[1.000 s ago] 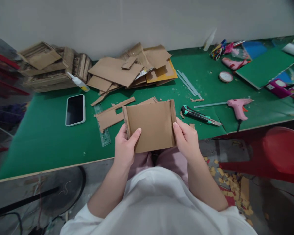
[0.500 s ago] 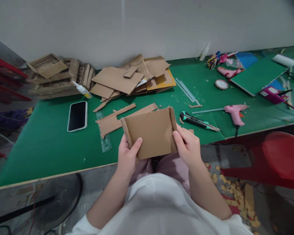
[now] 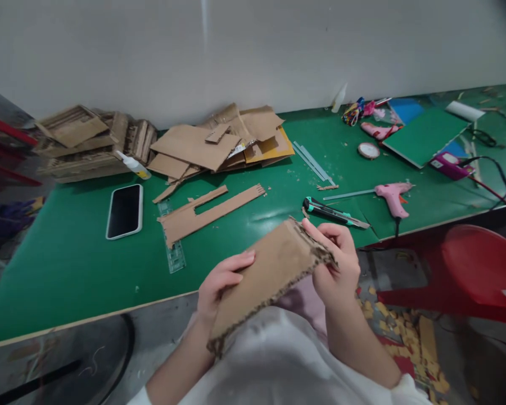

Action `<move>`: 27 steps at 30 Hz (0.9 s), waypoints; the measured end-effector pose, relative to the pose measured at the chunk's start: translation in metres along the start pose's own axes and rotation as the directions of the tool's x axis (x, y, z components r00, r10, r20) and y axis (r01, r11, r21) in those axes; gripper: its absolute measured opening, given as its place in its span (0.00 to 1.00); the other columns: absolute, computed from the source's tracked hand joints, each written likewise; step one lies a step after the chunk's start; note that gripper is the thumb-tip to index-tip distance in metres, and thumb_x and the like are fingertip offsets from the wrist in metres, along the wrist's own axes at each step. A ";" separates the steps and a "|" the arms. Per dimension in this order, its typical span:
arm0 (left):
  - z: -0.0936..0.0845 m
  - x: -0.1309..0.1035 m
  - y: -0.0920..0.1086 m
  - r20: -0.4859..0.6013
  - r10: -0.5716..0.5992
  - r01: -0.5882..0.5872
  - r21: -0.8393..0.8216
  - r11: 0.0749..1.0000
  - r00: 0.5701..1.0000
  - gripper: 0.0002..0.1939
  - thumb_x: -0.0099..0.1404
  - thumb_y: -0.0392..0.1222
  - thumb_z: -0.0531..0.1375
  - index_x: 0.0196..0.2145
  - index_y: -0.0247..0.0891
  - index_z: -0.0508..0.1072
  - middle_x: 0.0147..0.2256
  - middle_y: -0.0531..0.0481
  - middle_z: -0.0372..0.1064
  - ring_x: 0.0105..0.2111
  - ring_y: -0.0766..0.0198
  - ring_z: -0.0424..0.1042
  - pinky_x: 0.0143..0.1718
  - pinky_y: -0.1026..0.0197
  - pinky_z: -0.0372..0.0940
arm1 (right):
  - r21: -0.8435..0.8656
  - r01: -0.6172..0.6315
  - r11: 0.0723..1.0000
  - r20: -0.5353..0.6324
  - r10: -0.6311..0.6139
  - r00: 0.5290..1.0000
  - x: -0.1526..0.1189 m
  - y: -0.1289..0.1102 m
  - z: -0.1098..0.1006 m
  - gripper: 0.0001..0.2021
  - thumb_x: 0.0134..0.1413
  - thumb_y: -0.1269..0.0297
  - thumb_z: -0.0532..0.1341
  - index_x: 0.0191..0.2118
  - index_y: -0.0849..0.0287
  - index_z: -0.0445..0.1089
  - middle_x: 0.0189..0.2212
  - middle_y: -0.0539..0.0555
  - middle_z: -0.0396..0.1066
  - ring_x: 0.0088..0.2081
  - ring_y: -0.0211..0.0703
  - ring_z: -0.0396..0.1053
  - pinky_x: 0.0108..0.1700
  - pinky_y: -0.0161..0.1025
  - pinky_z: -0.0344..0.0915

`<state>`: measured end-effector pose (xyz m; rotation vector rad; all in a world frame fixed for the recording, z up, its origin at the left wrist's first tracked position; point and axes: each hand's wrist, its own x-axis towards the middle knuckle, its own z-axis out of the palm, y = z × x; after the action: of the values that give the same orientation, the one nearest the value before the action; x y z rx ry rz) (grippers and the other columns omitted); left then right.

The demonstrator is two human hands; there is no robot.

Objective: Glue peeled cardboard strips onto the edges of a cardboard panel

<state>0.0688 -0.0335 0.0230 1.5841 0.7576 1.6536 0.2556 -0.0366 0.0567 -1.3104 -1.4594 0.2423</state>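
A rectangular cardboard piece [image 3: 265, 273] with rough corrugated edges is held tilted over my lap, just off the table's front edge. My left hand [image 3: 223, 281] grips its left side, fingers lying on the upper face. At the other end, my right hand [image 3: 337, 261] pinches the thick layered edge. On the table ahead lie a notched cardboard strip [image 3: 211, 216] over a clear ruler [image 3: 175, 256], and a teal-and-black utility knife [image 3: 335, 212] with its blade showing.
A phone [image 3: 125, 212] and a glue bottle [image 3: 132, 165] lie left. Behind are stacked cardboard frames [image 3: 88, 143] and loose cardboard sheets [image 3: 194, 146]. To the right are a pink glue gun [image 3: 393, 197], glue sticks [image 3: 314, 163], a tape roll [image 3: 368, 150] and a red stool [image 3: 480, 270].
The cardboard piece has been turned and tilted, its left end dropping toward me and its corrugated edge now showing. Both hands have shifted their grip. The view has moved slightly right.
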 end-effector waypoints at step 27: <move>-0.014 0.012 0.017 0.509 0.278 -0.501 0.374 0.780 0.814 0.18 0.61 0.28 0.53 0.49 0.37 0.66 0.46 0.44 0.68 0.50 0.57 0.64 0.51 0.50 0.62 | 0.585 -0.686 0.432 0.366 0.615 0.699 0.009 -0.020 -0.015 0.12 0.45 0.60 0.63 0.39 0.50 0.73 0.39 0.52 0.74 0.39 0.46 0.72 0.40 0.44 0.70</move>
<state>0.0535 -0.0325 0.0428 2.5316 0.6626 1.3447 0.2581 -0.0443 0.0818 -1.1535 -0.6882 1.2811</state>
